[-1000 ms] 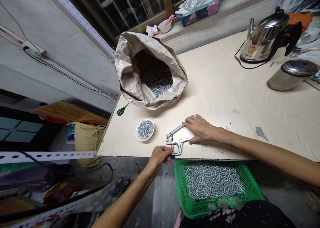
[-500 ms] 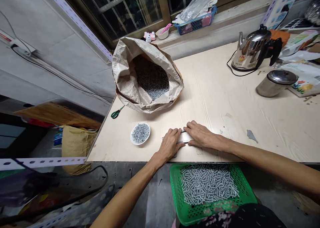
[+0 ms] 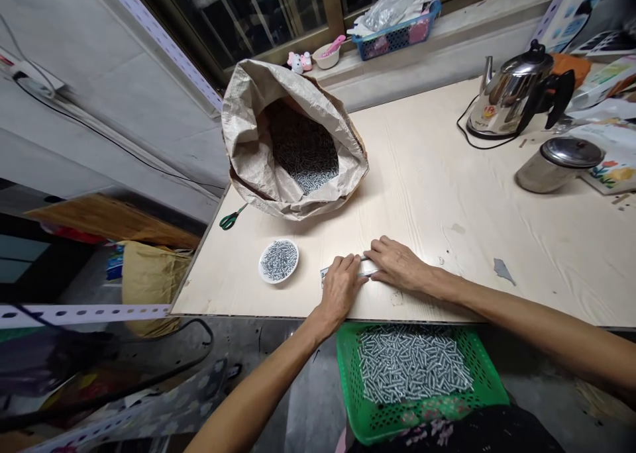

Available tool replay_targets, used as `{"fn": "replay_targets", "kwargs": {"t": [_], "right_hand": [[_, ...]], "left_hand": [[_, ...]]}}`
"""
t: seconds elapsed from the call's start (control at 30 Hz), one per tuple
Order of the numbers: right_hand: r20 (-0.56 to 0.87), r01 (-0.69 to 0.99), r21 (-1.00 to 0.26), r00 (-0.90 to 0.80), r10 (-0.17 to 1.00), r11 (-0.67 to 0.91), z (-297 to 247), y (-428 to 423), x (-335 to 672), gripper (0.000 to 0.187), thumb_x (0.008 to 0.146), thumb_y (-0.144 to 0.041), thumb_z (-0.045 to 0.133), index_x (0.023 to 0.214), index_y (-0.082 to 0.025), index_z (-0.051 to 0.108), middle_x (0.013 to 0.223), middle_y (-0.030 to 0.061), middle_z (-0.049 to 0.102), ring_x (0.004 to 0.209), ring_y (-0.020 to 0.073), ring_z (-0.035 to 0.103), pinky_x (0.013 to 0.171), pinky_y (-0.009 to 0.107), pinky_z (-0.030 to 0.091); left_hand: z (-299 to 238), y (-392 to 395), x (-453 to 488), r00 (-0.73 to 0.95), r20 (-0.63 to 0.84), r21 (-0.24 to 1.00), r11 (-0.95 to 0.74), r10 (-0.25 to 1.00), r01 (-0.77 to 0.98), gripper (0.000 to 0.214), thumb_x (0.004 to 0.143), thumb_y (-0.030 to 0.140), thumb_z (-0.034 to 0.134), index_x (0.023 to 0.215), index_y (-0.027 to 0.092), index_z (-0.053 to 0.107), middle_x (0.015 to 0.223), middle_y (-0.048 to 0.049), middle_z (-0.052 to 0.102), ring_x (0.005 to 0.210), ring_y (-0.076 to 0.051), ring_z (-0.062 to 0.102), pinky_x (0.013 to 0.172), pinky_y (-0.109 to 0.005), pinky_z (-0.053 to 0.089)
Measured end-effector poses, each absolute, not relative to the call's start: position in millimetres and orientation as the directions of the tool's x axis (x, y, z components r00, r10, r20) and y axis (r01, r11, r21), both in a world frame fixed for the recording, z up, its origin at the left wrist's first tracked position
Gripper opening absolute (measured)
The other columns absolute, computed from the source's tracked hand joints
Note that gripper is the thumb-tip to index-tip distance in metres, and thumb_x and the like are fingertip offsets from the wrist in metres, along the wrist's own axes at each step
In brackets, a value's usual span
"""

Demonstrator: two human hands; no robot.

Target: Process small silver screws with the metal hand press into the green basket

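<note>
A short flat metal rail (image 3: pixel 368 266), pale in the middle with darker raised edges, lies at the front of the table between my two hands. My left hand (image 3: pixel 342 282) is closed over its left part, and a bit of that end pokes out past the fingers. On the right end my right hand (image 3: pixel 395 262) has its fingers and thumb pinched along the two long edges. Both hands rest low at the tabletop and hide much of the rail. Left of them stands a white bowl (image 3: pixel 279 261) full of small silver screws.
A large woven sack (image 3: pixel 238 155) of screws stands open behind the bowl, with green-handled scissors (image 3: pixel 229 221) beside it. Below the table edge sits a green basket (image 3: pixel 350 380) of screws. A kettle (image 3: pixel 517 89) and a metal canister (image 3: pixel 541 171) stand at the right.
The left hand has shifted and turned slightly on the rail, so more of its left end shows. The right hand keeps its hold. The whole view has shifted a little.
</note>
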State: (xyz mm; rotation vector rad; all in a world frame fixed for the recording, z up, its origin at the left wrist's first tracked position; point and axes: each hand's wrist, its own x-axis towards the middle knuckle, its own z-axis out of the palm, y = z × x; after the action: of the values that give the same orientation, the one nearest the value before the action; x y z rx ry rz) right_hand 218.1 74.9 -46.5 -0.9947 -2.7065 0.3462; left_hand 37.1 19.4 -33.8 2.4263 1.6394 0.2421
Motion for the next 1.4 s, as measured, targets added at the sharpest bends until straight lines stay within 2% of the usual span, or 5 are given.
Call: {"fn": "replay_targets", "kwargs": {"t": [0.1, 0.27, 0.63, 1.0, 1.4], "right_hand": [[0.154, 0.569, -0.318, -0.759, 0.633, 0.759, -43.6, 80.3, 228.3, 0.056, 0.074, -0.056, 0.067, 0.108, -0.013, 0.058, 0.101, 0.0123, 0.057, 0.087, 0.0238, 0.048, 0.071, 0.034, 0.039], [0.197, 0.598, -0.322, -0.716, 0.670, 0.734, -54.1, 93.0, 227.9, 0.014, 0.091, -0.029, 0.053, 0.093, -0.018, 0.062, 0.089, 0.0068, 0.060, 0.081, 0.0194, 0.049, 0.070, 0.032, 0.035], [0.276, 0.673, -0.213, -0.654, 0.704, 0.708, -60.5, 105.7, 209.5, 0.017, 0.093, -0.020, 0.049, 0.084, -0.018, 0.063, 0.087, 0.0049, 0.062, 0.083, 0.0194, 0.048, 0.069, 0.031, 0.031], [0.355, 0.670, -0.228, -0.619, 0.701, 0.707, -68.5, 100.9, 209.7, 0.019, 0.094, -0.019, 0.045, 0.087, -0.017, 0.063, 0.086, 0.0061, 0.061, 0.083, 0.0187, 0.047, 0.067, 0.030, 0.031], [0.347, 0.680, -0.176, -0.634, 0.691, 0.712, -72.6, 103.4, 210.0, 0.020, 0.095, -0.019, 0.044, 0.083, -0.018, 0.061, 0.084, 0.0051, 0.061, 0.081, 0.0184, 0.047, 0.066, 0.030, 0.030]], "left_hand": [[-43.7, -6.5, 44.1, 0.342, 0.136, 0.282, -0.367, 0.930, 0.886, 0.035, 0.090, 0.023, 0.051, 0.125, 0.018, 0.050, 0.138, -0.0143, 0.047, 0.131, -0.029, 0.039, 0.101, -0.050, 0.042], [-60.2, -39.5, 58.2, 0.309, 0.194, 0.333, -0.359, 0.931, 0.872, 0.032, 0.093, 0.024, 0.047, 0.124, 0.023, 0.051, 0.141, -0.0128, 0.047, 0.134, -0.029, 0.038, 0.106, -0.059, 0.036], [-26.6, -40.5, 32.3, 0.015, 0.241, 0.314, -0.093, 0.970, 0.945, 0.022, 0.090, 0.030, 0.052, 0.104, 0.017, 0.062, 0.112, -0.0146, 0.056, 0.108, -0.027, 0.054, 0.087, -0.043, 0.050], [-10.5, -3.9, -17.0, -0.195, -0.365, 0.235, 0.293, 0.910, 0.927, 0.023, 0.077, 0.032, 0.057, 0.062, 0.016, 0.064, 0.077, -0.0070, 0.062, 0.083, -0.022, 0.058, 0.060, -0.026, 0.036], [5.5, 10.1, -26.0, -0.270, -0.432, 0.125, 0.354, 0.860, 0.927, 0.023, 0.078, 0.038, 0.064, 0.089, 0.018, 0.065, 0.089, -0.0046, 0.068, 0.084, -0.020, 0.061, 0.061, -0.026, 0.034]]}}
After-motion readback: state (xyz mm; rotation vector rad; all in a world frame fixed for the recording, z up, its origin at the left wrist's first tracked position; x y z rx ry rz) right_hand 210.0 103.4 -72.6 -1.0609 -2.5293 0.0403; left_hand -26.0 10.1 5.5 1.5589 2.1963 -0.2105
